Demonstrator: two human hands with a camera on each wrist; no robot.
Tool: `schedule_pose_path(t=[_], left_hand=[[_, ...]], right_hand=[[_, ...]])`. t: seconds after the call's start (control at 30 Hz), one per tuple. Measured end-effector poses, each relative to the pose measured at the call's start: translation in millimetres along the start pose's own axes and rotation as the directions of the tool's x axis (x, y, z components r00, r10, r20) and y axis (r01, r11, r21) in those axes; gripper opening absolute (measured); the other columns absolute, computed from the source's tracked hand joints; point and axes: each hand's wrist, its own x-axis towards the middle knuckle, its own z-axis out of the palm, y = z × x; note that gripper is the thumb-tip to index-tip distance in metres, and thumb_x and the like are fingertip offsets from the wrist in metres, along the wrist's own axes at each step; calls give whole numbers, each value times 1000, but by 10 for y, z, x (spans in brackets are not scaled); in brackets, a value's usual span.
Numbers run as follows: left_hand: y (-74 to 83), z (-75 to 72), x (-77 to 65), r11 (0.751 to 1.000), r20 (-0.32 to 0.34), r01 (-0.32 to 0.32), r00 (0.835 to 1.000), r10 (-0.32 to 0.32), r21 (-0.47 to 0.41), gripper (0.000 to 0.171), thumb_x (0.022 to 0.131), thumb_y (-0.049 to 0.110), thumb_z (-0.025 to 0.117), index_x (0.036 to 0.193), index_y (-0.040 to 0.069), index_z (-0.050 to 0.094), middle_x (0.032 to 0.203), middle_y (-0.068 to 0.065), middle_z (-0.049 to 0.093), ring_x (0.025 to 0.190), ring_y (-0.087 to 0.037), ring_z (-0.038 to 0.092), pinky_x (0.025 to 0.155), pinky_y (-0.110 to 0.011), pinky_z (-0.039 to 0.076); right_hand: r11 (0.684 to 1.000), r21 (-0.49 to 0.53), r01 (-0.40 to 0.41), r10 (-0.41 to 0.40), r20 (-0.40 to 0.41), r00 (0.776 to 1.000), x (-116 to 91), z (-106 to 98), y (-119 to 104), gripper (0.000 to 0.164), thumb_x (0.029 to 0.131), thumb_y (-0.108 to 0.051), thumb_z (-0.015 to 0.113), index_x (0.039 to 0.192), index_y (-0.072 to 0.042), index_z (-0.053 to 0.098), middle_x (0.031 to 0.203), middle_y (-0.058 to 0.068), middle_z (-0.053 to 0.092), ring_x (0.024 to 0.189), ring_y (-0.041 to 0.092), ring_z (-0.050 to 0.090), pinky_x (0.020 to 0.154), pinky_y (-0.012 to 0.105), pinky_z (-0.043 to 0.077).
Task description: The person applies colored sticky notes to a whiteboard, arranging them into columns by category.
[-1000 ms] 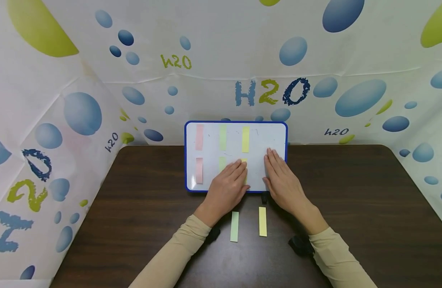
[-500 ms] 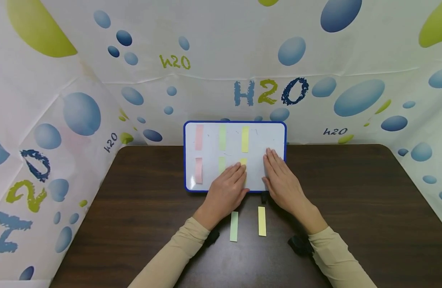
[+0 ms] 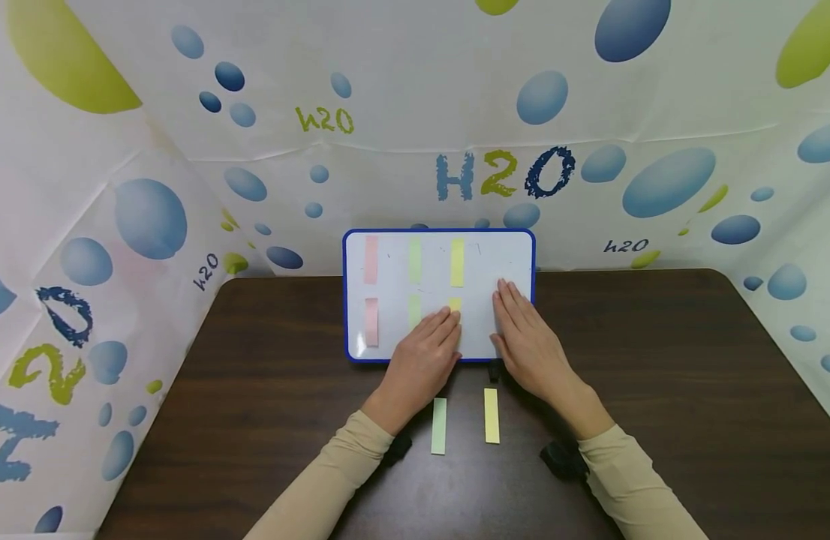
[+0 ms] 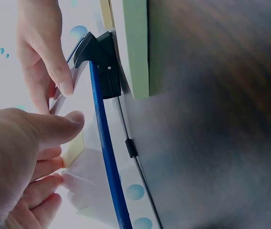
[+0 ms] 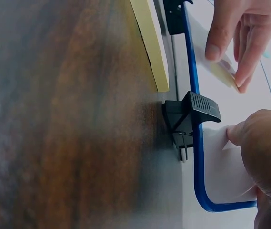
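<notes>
A whiteboard [image 3: 479, 330] with a blue frame stands on the table, tilted back. My left hand [image 3: 422, 356] rests with straight fingers over a yellow paper strip [image 3: 455, 304] in the lower row; the strip's top end shows past the fingertips. In the left wrist view its lower part [image 4: 74, 150] shows beside the fingers. My right hand [image 3: 533, 341] lies on the board's right side, fingers straight and together. Pink strips [image 3: 371, 322], green strips [image 3: 415, 260] and another yellow strip [image 3: 458, 262] are stuck on the board.
A green sticky-note pad [image 3: 439, 426] and a yellow pad [image 3: 491, 416] lie on the dark wooden table [image 3: 273, 390] before the board. Black clips [image 5: 192, 114] hold the board's lower edge. A printed white backdrop [image 3: 388, 60] encloses the table.
My left hand has slid slightly down the yellow strip, uncovering more of its top end. My right hand stays in place on the board. The head view has shifted a little.
</notes>
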Motion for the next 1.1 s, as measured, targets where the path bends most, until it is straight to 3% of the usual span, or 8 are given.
schedule_pose_path(t=[0.67, 0.93, 1.1], left_hand=[[17, -10, 17, 999, 43, 21, 999, -20, -25, 50, 91, 23, 78, 132, -2, 66, 144, -14, 62, 139, -27, 55, 117, -38, 45], [31, -114, 13, 998, -36, 30, 999, -32, -51, 36, 97, 21, 70, 126, -1, 70, 136, -14, 67, 132, -26, 62, 113, -37, 49], [63, -188, -76, 998, -82, 17, 996, -22, -69, 28, 101, 18, 64, 120, 0, 73, 131, -13, 71, 126, -25, 66, 109, -36, 52]], right_hand=[[998, 52, -43, 44, -10, 999, -5, -20, -21, 72, 99, -22, 64, 157, 5, 31, 168, 20, 24, 156, 35, 26, 126, 51, 30], [992, 120, -25, 36, -91, 995, -74, -131, -84, 62, 100, -20, 60, 153, 5, 39, 165, 18, 32, 154, 33, 32, 125, 49, 32], [990, 139, -25, 41, -110, 993, -221, -239, -152, 57, 102, -21, 55, 153, 2, 42, 166, 14, 33, 154, 30, 33, 130, 36, 21]])
